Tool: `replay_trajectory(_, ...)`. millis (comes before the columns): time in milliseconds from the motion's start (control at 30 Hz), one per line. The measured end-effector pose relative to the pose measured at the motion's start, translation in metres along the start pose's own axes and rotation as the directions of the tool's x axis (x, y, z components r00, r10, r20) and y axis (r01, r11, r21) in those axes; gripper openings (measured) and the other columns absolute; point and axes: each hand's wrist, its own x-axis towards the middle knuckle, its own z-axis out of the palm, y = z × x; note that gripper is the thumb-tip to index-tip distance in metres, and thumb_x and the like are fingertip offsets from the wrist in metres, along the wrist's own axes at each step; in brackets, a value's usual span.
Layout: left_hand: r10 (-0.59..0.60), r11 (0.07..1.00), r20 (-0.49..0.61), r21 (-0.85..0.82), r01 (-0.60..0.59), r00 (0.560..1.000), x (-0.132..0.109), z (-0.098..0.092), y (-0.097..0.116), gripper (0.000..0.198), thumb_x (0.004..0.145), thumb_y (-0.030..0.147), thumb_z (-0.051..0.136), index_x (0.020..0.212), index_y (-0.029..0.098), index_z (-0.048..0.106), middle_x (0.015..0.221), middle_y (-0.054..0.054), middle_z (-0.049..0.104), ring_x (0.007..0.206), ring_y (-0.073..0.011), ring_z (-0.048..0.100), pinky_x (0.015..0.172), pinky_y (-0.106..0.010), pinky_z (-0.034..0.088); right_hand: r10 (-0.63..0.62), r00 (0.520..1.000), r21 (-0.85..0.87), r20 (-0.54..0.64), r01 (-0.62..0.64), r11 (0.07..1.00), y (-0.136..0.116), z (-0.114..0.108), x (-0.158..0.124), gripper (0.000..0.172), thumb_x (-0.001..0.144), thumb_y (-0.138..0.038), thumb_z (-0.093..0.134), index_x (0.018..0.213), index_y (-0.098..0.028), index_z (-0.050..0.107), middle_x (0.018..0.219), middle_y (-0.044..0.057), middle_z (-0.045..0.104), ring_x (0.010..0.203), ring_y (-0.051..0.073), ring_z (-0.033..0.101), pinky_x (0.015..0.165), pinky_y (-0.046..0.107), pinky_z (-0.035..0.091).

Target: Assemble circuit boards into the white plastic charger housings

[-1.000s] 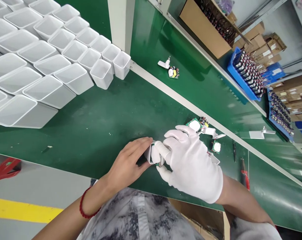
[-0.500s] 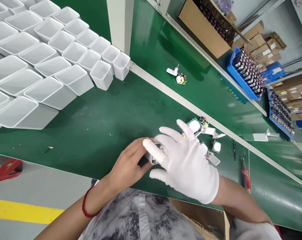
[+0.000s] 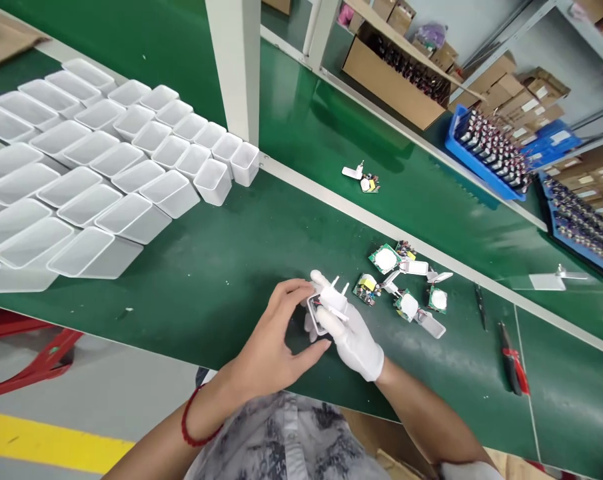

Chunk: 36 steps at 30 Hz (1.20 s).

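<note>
My right hand [image 3: 356,343], in a white glove, holds a small white plug housing [image 3: 317,319] over the front part of the bench. A white cap with two prongs [image 3: 334,299] sits tilted at the open side of the housing, under the gloved thumb. Some gloved fingers show beyond and under the housing. My left hand [image 3: 274,333], bare with a red cord at the wrist, curves around the left side with thumb and fingers apart. Its fingertips are close to the housing; whether they touch it I cannot tell. Just right lies a circuit board with a yellow part [image 3: 367,288].
Several circuit boards with white discs [image 3: 385,259] and white caps lie beyond my right hand. Red-handled pliers [image 3: 514,363] and a black pen-like tool [image 3: 481,307] lie to the right. Rows of white plastic bins [image 3: 94,253] fill the left. A post [image 3: 236,80] rises behind; a blue tray [image 3: 486,153] stands on the shelf.
My right hand has swung from above to the right side and now holds the housing with the pronged cap showing. My left hand has loosened its grip, thumb and fingers spreading. The view has shifted.
</note>
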Motion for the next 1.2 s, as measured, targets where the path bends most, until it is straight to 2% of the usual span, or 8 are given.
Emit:
replay_trajectory(100, -0.158, 0.982, 0.083, -0.096, 0.166, 0.984, 0.005, -0.01, 0.002, 0.044, 0.094, 0.033, 0.056, 0.137, 0.026, 0.049, 0.139, -0.011, 0.052, 0.127, -0.0252, 0.055, 0.106, -0.041, 0.05, 0.01, 1.0, 0.208, 0.014, -0.013, 0.978, 0.008, -0.001, 0.003, 0.06, 0.095, -0.056, 0.044, 0.144, -0.021, 0.044, 0.088, 0.005, 0.066, 0.064, 0.016, 0.057, 0.06, 0.031, 0.054)
replay_trajectory(200, -0.303, 0.94, 0.125, -0.122, 0.318, 0.945, 0.01, -0.011, 0.005, 0.05, 0.097, 0.041, 0.048, 0.144, 0.025, 0.046, 0.128, -0.008, 0.064, 0.107, -0.0215, 0.067, 0.09, -0.034, 0.059, 0.02, 0.998, 0.421, 0.059, -0.043, 0.906, 0.015, -0.001, 0.005, 0.061, 0.09, -0.058, 0.055, 0.137, -0.019, 0.051, 0.071, 0.0, 0.057, 0.056, 0.012, 0.047, 0.052, 0.027, 0.046)
replay_trajectory(300, -0.357, 0.924, 0.074, -0.117, 0.363, 0.931, 0.012, -0.004, 0.006, 0.056, 0.095, 0.047, 0.049, 0.143, 0.019, 0.048, 0.12, -0.009, 0.07, 0.1, -0.0216, 0.07, 0.082, -0.031, 0.061, -0.006, 0.999, 0.524, 0.047, -0.019, 0.852, 0.018, 0.001, 0.007, 0.056, 0.087, -0.057, 0.06, 0.127, -0.018, 0.059, 0.068, -0.001, 0.054, 0.054, 0.011, 0.043, 0.05, 0.025, 0.041)
replay_trajectory(433, -0.416, 0.903, 0.011, -0.113, 0.414, 0.909, 0.014, 0.003, 0.003, 0.058, 0.092, 0.05, 0.053, 0.139, 0.017, 0.054, 0.13, -0.009, 0.066, 0.107, -0.0243, 0.069, 0.085, -0.031, 0.06, 0.044, 0.992, 0.564, 0.118, -0.104, 0.82, 0.012, -0.003, 0.008, 0.053, 0.088, -0.055, 0.06, 0.125, -0.018, 0.06, 0.07, -0.002, 0.054, 0.054, 0.01, 0.046, 0.049, 0.024, 0.042)
replay_trajectory(600, -0.428, 0.901, -0.015, -0.075, 0.426, 0.903, 0.021, 0.0, 0.005, 0.053, 0.092, 0.055, 0.05, 0.123, 0.016, 0.068, 0.125, -0.009, 0.069, 0.106, -0.0261, 0.069, 0.09, -0.033, 0.057, 0.024, 0.975, 0.593, 0.222, -0.154, 0.79, 0.006, -0.013, 0.01, 0.05, 0.093, -0.049, 0.055, 0.135, -0.021, 0.051, 0.083, 0.0, 0.061, 0.069, 0.012, 0.057, 0.069, 0.029, 0.052)
replay_trajectory(933, -0.306, 0.95, -0.101, 0.026, 0.31, 0.947, 0.017, 0.002, 0.014, 0.047, 0.091, 0.045, 0.054, 0.121, 0.012, 0.069, 0.128, -0.011, 0.068, 0.11, -0.0235, 0.069, 0.088, -0.026, 0.057, 0.007, 0.993, 0.661, 0.12, -0.085, 0.745, 0.013, 0.0, 0.007, 0.058, 0.087, -0.05, 0.065, 0.132, -0.016, 0.055, 0.077, 0.0, 0.057, 0.067, 0.013, 0.05, 0.066, 0.031, 0.05)
replay_trajectory(1133, -0.388, 0.922, -0.061, -0.01, 0.388, 0.92, 0.02, 0.0, 0.011, 0.047, 0.093, 0.049, 0.051, 0.12, 0.015, 0.07, 0.12, -0.008, 0.072, 0.102, -0.0231, 0.071, 0.085, -0.027, 0.058, 0.011, 0.979, 0.632, 0.204, -0.141, 0.762, 0.015, -0.011, 0.009, 0.054, 0.09, -0.053, 0.057, 0.129, -0.016, 0.058, 0.087, 0.004, 0.063, 0.073, 0.016, 0.061, 0.072, 0.034, 0.053)
replay_trajectory(1200, -0.406, 0.914, -0.066, -0.009, 0.406, 0.911, 0.022, -0.002, 0.012, 0.049, 0.094, 0.051, 0.048, 0.12, 0.015, 0.07, 0.116, -0.008, 0.074, 0.099, -0.0234, 0.072, 0.085, -0.029, 0.058, -0.029, 0.979, 0.566, 0.203, -0.093, 0.819, 0.01, -0.019, 0.008, 0.052, 0.093, -0.055, 0.049, 0.129, -0.018, 0.059, 0.098, 0.006, 0.065, 0.083, 0.019, 0.063, 0.08, 0.037, 0.053)
